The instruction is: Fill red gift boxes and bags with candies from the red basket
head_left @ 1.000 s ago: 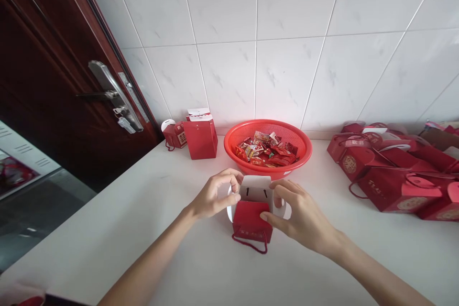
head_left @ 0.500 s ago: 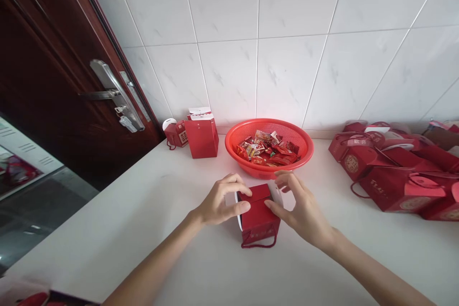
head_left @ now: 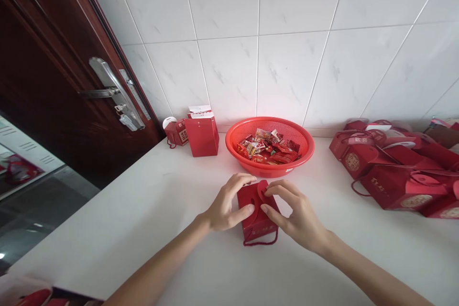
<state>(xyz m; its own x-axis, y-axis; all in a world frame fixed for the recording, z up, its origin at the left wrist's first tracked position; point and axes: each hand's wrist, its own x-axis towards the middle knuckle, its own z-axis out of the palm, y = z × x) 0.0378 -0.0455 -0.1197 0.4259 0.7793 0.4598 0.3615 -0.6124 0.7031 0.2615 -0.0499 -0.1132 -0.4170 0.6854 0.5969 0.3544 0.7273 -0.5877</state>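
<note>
A small red box (head_left: 258, 227) with a dark red cord handle at its near side stands on the white table, its rounded top flaps folded inward. My left hand (head_left: 229, 204) curves around the box's left side, thumb on the left flap and fingers at the far edge. On the right, my right hand (head_left: 299, 213) pinches the other flap between thumb and fingers. Beyond the box is a red plastic basket (head_left: 268, 170) holding wrapped sweets.
Many red boxes (head_left: 387, 186) are heaped on the table's right side. A tall red box (head_left: 202, 137) and a small red box (head_left: 177, 133) stand at the back left. A dark door (head_left: 43, 33) with keys in its lock is at left.
The box's two side flaps, upright and spread before, are now folded in over the top. Both my hands have moved slightly closer together with them.
</note>
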